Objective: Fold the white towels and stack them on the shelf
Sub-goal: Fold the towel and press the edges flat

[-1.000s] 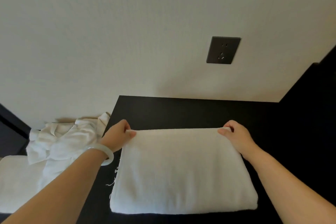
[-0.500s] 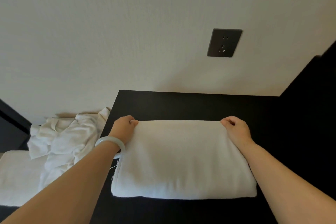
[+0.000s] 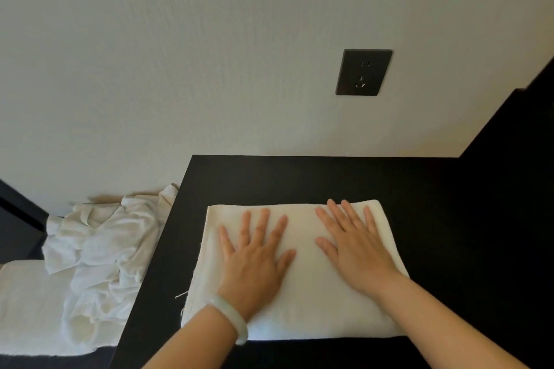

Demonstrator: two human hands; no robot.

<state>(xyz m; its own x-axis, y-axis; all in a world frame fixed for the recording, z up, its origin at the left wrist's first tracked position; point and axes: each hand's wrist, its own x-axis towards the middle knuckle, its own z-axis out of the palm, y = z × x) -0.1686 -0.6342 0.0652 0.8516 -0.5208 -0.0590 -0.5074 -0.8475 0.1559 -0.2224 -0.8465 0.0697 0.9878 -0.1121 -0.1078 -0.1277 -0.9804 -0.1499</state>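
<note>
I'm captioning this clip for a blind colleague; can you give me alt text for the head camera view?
The left hand and right hand lie flat, fingers spread, on a folded white towel on a black surface. The left wrist wears a pale green bangle. At lower left lie crumpled white cloths; a dark wall socket is above.
</note>
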